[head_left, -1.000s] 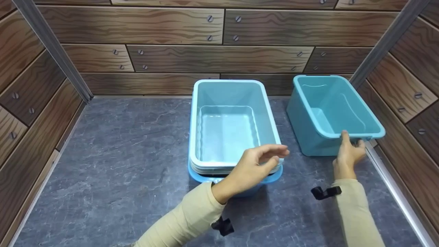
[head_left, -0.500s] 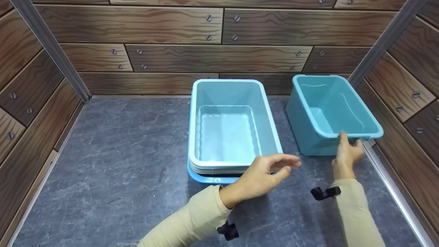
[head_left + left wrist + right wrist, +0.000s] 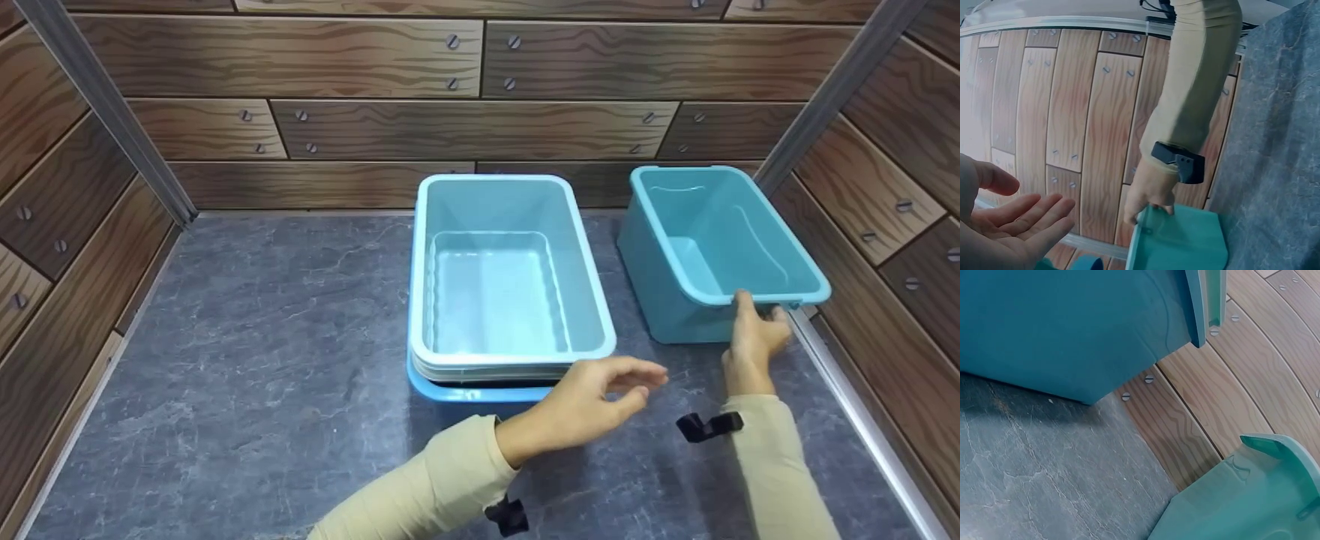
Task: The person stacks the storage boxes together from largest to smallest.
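Note:
A teal plastic bin stands at the right of the head view, its inside bare. My right hand grips the near rim of this bin, thumb over the top and fingers below the lip. Left of it is a stack: a pale blue bin nested in a blue bin. In front of the stack's near right corner my left hand hovers, holding nothing, fingers loosely bent. The left wrist view shows the same left hand with palm and fingers apart from the teal bin.
A grey marbled floor surface lies under the bins. Wood-patterned panels enclose the back and sides, with metal posts at the corners. A metal strip runs along the right edge. A gap separates stack and teal bin.
My left hand has moved right and slightly nearer to me, away from over the stack's front rim. My right hand keeps its grip on the teal bin, with the whole view shifted slightly.

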Motion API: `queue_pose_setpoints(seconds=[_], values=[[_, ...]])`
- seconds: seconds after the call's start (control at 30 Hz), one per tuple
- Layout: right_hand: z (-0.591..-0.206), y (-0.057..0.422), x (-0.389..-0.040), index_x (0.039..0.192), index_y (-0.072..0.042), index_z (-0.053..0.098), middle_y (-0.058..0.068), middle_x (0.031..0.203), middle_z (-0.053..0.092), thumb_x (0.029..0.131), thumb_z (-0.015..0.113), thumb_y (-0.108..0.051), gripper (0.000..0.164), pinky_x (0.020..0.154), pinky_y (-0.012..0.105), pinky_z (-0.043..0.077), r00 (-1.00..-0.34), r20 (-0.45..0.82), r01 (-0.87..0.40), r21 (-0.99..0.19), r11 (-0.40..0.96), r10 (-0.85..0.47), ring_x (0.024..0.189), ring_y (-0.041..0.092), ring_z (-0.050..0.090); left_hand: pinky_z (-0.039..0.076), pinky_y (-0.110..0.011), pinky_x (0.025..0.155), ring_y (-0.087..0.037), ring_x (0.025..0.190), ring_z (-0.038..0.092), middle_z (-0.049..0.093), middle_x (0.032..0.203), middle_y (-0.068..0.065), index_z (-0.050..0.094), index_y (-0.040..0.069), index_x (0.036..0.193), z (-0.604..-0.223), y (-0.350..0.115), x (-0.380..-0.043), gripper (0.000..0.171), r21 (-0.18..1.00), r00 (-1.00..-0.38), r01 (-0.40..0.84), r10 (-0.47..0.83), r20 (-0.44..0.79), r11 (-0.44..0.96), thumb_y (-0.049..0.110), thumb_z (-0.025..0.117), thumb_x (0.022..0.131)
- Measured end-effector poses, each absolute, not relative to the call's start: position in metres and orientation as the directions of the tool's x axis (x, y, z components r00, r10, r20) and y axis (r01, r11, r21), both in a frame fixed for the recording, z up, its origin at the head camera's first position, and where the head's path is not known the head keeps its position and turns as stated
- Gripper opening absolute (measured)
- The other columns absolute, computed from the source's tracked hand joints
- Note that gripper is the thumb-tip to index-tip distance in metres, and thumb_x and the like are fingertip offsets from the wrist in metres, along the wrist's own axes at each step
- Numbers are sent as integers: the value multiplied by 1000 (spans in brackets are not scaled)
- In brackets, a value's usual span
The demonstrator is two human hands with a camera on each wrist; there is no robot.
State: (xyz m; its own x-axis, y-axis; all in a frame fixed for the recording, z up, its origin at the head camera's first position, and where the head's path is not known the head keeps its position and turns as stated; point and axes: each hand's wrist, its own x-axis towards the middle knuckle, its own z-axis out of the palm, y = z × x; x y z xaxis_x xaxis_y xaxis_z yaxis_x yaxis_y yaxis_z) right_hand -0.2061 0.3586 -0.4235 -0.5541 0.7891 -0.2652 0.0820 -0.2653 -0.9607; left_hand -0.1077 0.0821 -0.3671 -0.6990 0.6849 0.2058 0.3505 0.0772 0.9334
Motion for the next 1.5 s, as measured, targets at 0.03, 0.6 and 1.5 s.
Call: queue_pose_setpoints(seconds=[0.03, 0.6, 1.5], values=[[-423, 358, -206, 116, -13, 56, -13, 96, 49, 88, 62, -18, 29, 109, 17, 39, -555, -267, 95, -961, -258, 788, 106, 4, 47, 48, -9, 95, -14, 115, 66, 68, 124, -12, 61, 1, 126, -368, 83, -107, 32, 929, -696, 361, 687, 208, 84, 7, 50, 96], [-419, 357, -199, 155, -16, 12, -2, 162, 16, 93, 54, -29, 76, 119, 15, 26, -591, -337, 213, -942, -261, 733, 145, 7, 24, 46, -10, 98, -8, 122, 60, 62, 134, -7, 54, 7, 135, -395, 98, -105, 37, 905, -649, 368, 756, 87, 213, 12, 48, 98], [-419, 359, -202, 156, -13, 5, -1, 163, 12, 93, 51, -19, 78, 118, 12, 23, -607, -324, 155, -944, -292, 725, 146, 4, 20, 47, -21, 104, -16, 126, 58, 61, 133, -11, 52, 3, 136, -442, 132, -109, 42, 963, -772, 157, 635, -18, 219, 8, 51, 94]])
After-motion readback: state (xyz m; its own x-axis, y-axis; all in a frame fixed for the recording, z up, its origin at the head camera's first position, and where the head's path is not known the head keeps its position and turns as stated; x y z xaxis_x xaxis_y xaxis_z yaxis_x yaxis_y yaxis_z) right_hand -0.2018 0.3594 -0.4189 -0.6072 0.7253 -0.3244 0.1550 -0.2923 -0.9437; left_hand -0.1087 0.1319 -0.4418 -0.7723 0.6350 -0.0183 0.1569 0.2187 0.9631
